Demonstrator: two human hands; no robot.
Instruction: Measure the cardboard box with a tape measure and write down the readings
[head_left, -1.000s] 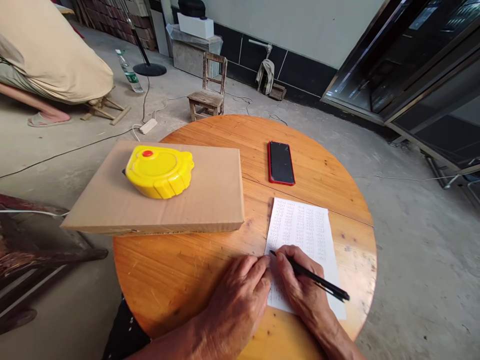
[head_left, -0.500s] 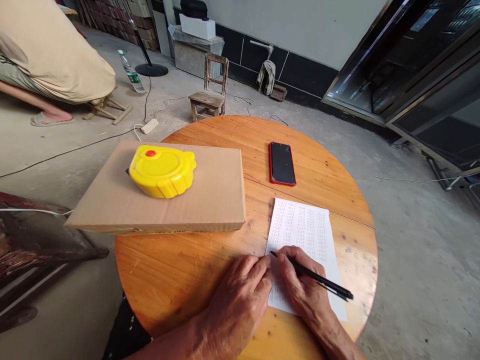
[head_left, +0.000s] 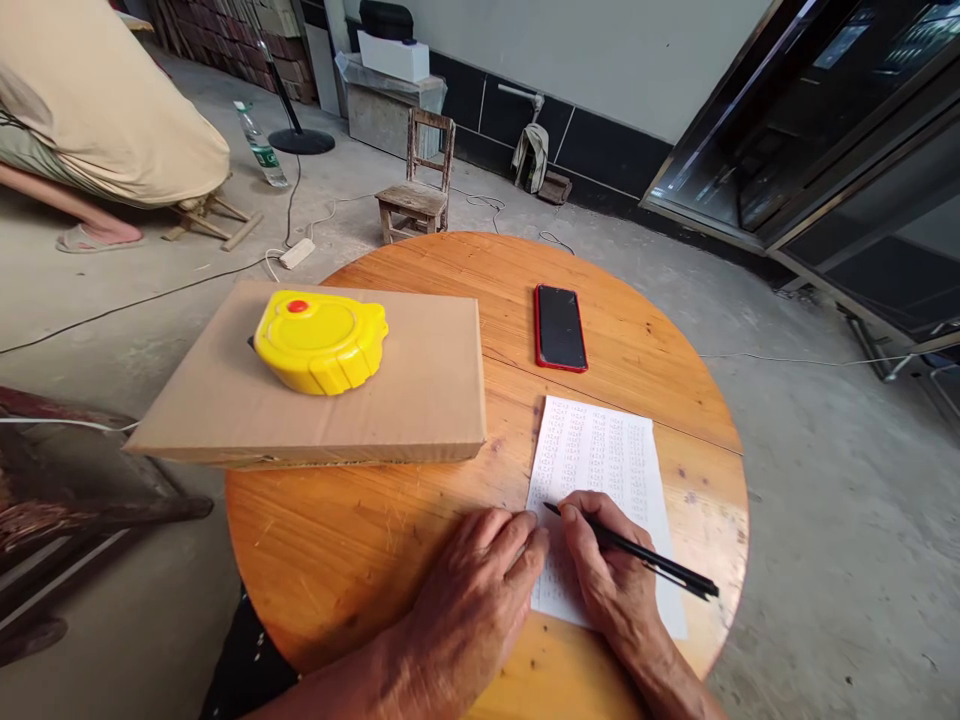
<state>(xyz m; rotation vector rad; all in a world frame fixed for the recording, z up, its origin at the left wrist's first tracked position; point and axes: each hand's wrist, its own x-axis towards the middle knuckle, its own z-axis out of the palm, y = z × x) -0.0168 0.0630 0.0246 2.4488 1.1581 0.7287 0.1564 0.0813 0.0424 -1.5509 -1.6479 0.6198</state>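
Note:
A sheet of paper lies on the round wooden table, with columns of small handwritten marks on it. My right hand is closed around a black pen, its tip at the paper's left side, below the written rows. The pen leans with its back end to the lower right. My left hand lies palm down across the paper's left edge and the table, fingers slightly bent, holding nothing I can see. Its thumb is hidden.
A cardboard box carries a yellow tape-measure-shaped case with a red button. Behind the paper lies a phone in a red case. A small wooden chair stands beyond the table. A seated person is at the left, near a water bottle.
The pen tip has shifted slightly right along the paper and the pen's back end has swung a little right. My left hand stays in place. The whole view has drifted slightly.

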